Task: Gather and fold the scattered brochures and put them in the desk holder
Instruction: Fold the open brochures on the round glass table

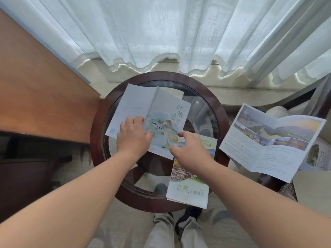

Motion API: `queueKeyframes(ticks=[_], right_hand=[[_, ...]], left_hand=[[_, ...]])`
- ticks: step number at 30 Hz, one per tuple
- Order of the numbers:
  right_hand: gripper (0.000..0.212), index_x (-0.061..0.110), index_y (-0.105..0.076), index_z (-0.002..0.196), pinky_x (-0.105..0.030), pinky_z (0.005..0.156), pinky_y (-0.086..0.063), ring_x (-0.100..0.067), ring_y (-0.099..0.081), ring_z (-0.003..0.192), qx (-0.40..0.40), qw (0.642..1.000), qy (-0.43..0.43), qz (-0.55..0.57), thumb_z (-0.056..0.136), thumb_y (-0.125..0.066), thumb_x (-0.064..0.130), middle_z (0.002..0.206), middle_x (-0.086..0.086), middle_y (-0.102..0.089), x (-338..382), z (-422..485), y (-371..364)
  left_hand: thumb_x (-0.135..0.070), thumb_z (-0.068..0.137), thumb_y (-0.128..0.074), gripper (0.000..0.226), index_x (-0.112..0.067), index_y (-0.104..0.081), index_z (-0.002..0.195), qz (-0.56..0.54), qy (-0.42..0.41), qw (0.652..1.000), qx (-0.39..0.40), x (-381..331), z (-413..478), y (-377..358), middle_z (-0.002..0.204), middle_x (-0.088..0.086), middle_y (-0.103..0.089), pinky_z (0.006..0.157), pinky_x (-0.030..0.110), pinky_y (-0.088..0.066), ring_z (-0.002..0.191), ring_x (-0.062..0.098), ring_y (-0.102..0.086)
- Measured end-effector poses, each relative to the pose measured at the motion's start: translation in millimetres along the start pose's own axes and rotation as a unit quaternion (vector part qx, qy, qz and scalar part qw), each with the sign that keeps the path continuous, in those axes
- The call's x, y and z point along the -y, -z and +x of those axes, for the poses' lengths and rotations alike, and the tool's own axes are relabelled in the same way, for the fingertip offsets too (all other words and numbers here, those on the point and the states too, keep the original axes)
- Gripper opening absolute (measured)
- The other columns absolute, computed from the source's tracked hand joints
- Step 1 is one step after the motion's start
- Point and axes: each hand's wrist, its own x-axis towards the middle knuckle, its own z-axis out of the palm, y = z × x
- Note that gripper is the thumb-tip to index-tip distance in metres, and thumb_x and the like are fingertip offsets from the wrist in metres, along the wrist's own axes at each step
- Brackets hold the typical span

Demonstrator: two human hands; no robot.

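Lower centre: folded brochure [188, 187], overhanging the near rim of the round glass surface [95, 140]. Just above it, right hand [190, 149], fingers loosely spread, gripping nothing, possibly brushing the paper. Mid-frame left: left hand [133, 136], fingers pressing down on an open illustrated brochure [161, 108]. Right edge: unfolded brochure [268, 142], off the surface. Top: white curtain [161, 29].

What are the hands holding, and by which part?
Left hand rests on the open brochure beside its middle fold; a grip cannot be told. Right hand hovers open, holding nothing.
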Motion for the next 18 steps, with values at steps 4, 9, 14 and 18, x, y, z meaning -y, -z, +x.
queueKeyframes(ticks=[4, 9, 14, 18], right_hand=[[0.056, 0.024, -0.041, 0.141, -0.033, 0.086, -0.046, -0.015, -0.052, 0.108, 0.000, 1.000, -0.004, -0.009, 0.089, -0.058, 0.033, 0.145, 0.003, -0.034, 6.9, 4.7, -5.0], [0.050, 0.024, -0.044, 0.137, -0.045, 0.090, -0.053, -0.021, -0.059, 0.102, 0.017, 0.999, -0.028, -0.008, 0.090, -0.057, 0.033, 0.140, 0.003, -0.037, 3.7, 7.9, -11.8], [0.045, 0.023, -0.049, 0.133, -0.037, 0.074, -0.052, -0.016, -0.060, 0.086, 0.017, 0.999, -0.034, -0.012, 0.090, -0.057, 0.032, 0.131, 0.003, -0.041, -6.5, 7.9, -9.5], [0.044, 0.024, -0.050, 0.132, -0.036, 0.070, -0.050, -0.019, -0.060, 0.083, 0.019, 0.999, -0.024, -0.020, 0.089, -0.057, 0.032, 0.129, 0.003, -0.047, -4.7, 2.0, -2.8]], left_hand=[[-0.048, 0.092, -0.053, 0.063, -0.017, -0.031, 0.142, 0.032, 0.032, 0.997, 0.057, 2.5, 14.1, -9.5, 0.139, 0.013, -0.039, 0.097, 0.048, -0.039, 0.127, 0.034, -0.036], [-0.048, 0.098, -0.042, 0.049, -0.020, -0.035, 0.138, 0.042, 0.065, 0.995, 0.063, 7.2, 25.5, -25.2, 0.129, 0.013, -0.047, 0.076, 0.044, -0.039, 0.118, 0.034, -0.042], [-0.034, 0.102, -0.036, 0.028, -0.025, -0.053, 0.122, 0.000, 0.056, 0.998, 0.017, 10.9, 26.6, -26.3, 0.115, 0.006, -0.057, 0.067, 0.040, -0.037, 0.103, 0.031, -0.047], [-0.034, 0.102, -0.036, 0.023, -0.020, -0.051, 0.091, -0.080, 0.054, 0.995, -0.032, 9.0, 10.7, -3.6, 0.092, 0.009, -0.064, 0.066, 0.038, -0.043, 0.082, 0.032, -0.054]])
